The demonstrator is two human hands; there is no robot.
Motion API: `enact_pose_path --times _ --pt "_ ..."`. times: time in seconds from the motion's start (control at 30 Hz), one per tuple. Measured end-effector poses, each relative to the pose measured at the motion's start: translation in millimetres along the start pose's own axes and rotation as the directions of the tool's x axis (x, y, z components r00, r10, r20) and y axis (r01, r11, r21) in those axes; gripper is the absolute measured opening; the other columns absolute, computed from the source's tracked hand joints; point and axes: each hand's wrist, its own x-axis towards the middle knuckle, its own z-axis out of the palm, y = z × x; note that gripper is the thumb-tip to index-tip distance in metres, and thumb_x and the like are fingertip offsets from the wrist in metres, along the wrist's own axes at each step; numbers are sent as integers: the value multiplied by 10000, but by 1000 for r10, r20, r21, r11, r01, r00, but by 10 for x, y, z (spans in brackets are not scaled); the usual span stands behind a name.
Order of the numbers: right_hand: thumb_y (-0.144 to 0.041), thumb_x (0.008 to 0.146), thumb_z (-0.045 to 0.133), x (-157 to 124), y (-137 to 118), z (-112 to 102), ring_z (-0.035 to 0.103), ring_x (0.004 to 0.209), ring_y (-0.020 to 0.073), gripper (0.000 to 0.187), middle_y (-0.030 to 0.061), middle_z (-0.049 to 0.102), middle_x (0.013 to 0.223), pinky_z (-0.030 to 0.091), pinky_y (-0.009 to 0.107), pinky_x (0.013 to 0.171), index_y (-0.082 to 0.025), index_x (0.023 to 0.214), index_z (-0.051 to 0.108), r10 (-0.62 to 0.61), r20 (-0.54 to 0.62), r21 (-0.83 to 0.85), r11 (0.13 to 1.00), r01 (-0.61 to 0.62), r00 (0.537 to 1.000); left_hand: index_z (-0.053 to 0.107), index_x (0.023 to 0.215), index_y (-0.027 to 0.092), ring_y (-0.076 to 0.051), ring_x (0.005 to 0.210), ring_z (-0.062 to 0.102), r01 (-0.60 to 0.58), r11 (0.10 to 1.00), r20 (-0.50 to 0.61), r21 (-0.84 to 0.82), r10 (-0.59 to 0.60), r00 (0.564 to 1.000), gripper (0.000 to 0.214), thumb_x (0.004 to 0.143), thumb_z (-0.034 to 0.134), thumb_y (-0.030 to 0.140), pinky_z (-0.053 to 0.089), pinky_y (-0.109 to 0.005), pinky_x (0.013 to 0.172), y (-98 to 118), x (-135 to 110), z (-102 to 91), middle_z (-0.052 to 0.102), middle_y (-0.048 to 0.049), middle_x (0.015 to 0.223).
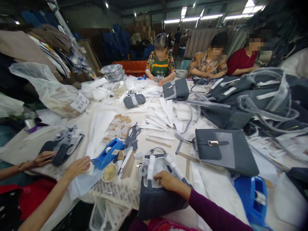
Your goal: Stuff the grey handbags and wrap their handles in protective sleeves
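Observation:
A dark grey handbag [160, 200] stands at the table's near edge in front of me, its handles wrapped in white padding. My right hand [166, 180], below a purple sleeve, is at the bag's top opening with its fingers curled over the rim and pale lining. A bit of my left hand [146, 221] shows under the bag's lower edge beside a purple cuff; its fingers are hidden. Left of the bag are a round tub [109, 173], a blue tape dispenser [108, 154] and a bundle of grey straps [132, 136].
At left, a co-worker's hands [78, 166] rest near grey pouches [64, 147]. A flat grey bag [226, 150] and another blue dispenser [251, 199] lie right. White strips [156, 120] cover the middle; grey bags [260, 96] are heaped far right. Several people sit opposite.

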Motion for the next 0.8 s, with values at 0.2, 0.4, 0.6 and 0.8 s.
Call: enact_pose_path --times 0.2,0.4,0.6,0.8 --pt "-293 765 537 -480 474 -397 511 1136 247 404 119 560 1219 404 424 974 -196 1155 577 210 -619 236 969 -76 757 522 716 246 -111 846 660 -295 891 83 345 284 955 176 804 397 158 566 -366 856 -430 233 600 577 56 739" --pt "-436 719 590 -677 990 -527 654 845 246 362 120 684 852 505 372 803 -128 905 627 523 37 811 482 -332 851 533 782 287 -210 868 641 -295 952 53 -84 299 953 65 759 472 293 427 -547 1007 -620 267 670 543 8 762" --pt "-359 625 607 -642 936 -506 656 793 234 329 97 689 784 506 343 756 -132 858 656 388 276 815 391 -428 879 551 875 302 -176 809 650 -110 991 -106 -77 102 989 136 803 440 269 423 -520 1024 -736 -163 412 549 33 747" --pt "-380 592 628 -438 692 -565 638 818 256 266 97 689 779 491 363 814 -166 739 687 402 179 728 560 -396 898 543 898 295 -115 809 679 -125 857 -351 500 333 875 350 847 279 70 561 -337 872 -459 -731 606 569 42 725"
